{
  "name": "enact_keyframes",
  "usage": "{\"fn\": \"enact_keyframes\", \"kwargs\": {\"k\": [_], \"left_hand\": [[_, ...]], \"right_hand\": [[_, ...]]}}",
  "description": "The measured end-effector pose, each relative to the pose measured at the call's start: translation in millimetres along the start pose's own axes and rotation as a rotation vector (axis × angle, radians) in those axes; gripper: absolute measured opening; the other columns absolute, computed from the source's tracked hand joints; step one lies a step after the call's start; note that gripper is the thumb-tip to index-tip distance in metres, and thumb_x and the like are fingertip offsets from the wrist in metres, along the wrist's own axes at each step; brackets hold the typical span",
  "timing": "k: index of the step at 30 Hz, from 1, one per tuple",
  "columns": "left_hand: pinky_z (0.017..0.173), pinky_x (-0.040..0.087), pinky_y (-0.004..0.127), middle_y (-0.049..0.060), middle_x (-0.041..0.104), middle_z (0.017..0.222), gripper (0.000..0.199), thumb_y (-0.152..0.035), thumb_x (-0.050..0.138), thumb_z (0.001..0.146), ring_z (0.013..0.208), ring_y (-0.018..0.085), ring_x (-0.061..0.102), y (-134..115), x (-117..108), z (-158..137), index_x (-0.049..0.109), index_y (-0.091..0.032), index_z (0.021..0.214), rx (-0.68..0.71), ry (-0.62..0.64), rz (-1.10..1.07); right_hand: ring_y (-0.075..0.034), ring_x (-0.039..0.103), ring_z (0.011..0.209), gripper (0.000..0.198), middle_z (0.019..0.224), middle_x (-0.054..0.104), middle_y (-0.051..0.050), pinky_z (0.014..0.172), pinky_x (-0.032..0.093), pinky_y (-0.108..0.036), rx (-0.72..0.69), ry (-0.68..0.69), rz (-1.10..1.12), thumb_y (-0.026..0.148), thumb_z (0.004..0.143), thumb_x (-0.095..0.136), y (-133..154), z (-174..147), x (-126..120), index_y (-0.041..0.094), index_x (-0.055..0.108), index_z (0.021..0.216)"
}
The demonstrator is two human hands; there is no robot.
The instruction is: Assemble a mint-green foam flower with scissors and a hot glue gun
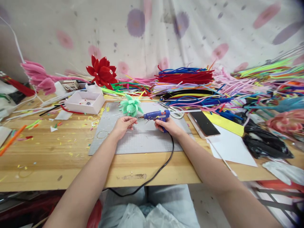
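Note:
My right hand (171,126) is closed around the handle of a blue hot glue gun (154,115), and a white glue stick (187,111) sticks out of its back. The nozzle points left, close to the fingertips of my left hand (123,125). That hand is closed in a pinch; whatever it may hold is too small to make out. Just beyond the left fingers is a mint-green fuzzy flower (131,106) with pointed petals. Whether the fingers touch it is unclear. Both hands are above a grey cutting mat (140,142).
Scissors (178,114) lie on the mat's far right, beside a phone (204,123) and yellow sheet (224,123). A white box (85,102) and red flower (102,71) stand back left. Pipe cleaners (185,77) pile along the back. The gun's black cord (163,166) hangs over the table edge.

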State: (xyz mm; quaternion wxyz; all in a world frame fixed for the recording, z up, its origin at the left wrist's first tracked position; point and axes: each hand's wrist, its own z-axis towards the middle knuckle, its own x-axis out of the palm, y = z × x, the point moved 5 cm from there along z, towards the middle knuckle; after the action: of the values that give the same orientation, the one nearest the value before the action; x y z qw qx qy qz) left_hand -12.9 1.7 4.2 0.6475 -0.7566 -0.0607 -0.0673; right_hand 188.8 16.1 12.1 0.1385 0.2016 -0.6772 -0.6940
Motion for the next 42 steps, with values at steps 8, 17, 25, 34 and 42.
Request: {"fn": "enact_keyframes", "kwargs": {"k": [8, 17, 25, 34, 42], "left_hand": [[0.042, 0.035, 0.019, 0.003, 0.063, 0.063, 0.036, -0.040, 0.079, 0.047, 0.049, 0.006, 0.043, 1.4, 1.1, 0.8, 0.065, -0.012, 0.065, 0.002, 0.005, 0.009], [0.042, 0.036, 0.020, 0.004, 0.063, 0.064, 0.035, -0.041, 0.078, 0.048, 0.049, 0.006, 0.043, 1.8, 0.4, 0.9, 0.065, -0.012, 0.065, 0.013, 0.009, 0.031], [0.042, 0.036, 0.020, 0.003, 0.063, 0.064, 0.035, -0.040, 0.078, 0.048, 0.048, 0.006, 0.043, 1.0, 0.7, 0.1, 0.065, -0.012, 0.064, 0.015, 0.008, 0.024], [0.041, 0.036, 0.019, 0.004, 0.063, 0.063, 0.037, -0.041, 0.079, 0.046, 0.048, 0.006, 0.043, -0.6, 2.2, -1.2, 0.064, -0.012, 0.063, 0.011, 0.000, 0.029], [0.041, 0.035, 0.019, 0.004, 0.063, 0.064, 0.037, -0.041, 0.078, 0.047, 0.048, 0.006, 0.043, 0.2, 1.3, -0.6, 0.064, -0.012, 0.064, 0.014, 0.002, 0.040]], "right_hand": [[-0.006, 0.036, 0.040, 0.037, 0.045, 0.044, 0.005, 0.041, 0.026, -0.022, 0.005, 0.013, -0.099, 0.052, 0.071, 0.057, 7.2, -3.2, 3.0, 0.017, 0.049, 0.060], [-0.006, 0.035, 0.040, 0.038, 0.044, 0.043, 0.005, 0.042, 0.027, -0.023, 0.024, -0.004, -0.123, 0.053, 0.070, 0.056, 8.0, -4.7, 3.6, 0.018, 0.047, 0.059], [-0.005, 0.036, 0.040, 0.037, 0.048, 0.045, 0.004, 0.041, 0.027, -0.022, 0.009, 0.007, -0.103, 0.051, 0.071, 0.057, 4.9, -3.1, 1.8, 0.017, 0.048, 0.059], [-0.006, 0.036, 0.039, 0.037, 0.046, 0.044, 0.005, 0.040, 0.025, -0.022, 0.010, 0.017, -0.104, 0.051, 0.070, 0.058, 2.1, -1.3, 1.5, 0.017, 0.048, 0.059], [-0.006, 0.035, 0.039, 0.037, 0.044, 0.042, 0.006, 0.040, 0.026, -0.023, 0.017, 0.014, -0.108, 0.053, 0.070, 0.056, 2.3, -1.9, 1.5, 0.019, 0.046, 0.060]]}}
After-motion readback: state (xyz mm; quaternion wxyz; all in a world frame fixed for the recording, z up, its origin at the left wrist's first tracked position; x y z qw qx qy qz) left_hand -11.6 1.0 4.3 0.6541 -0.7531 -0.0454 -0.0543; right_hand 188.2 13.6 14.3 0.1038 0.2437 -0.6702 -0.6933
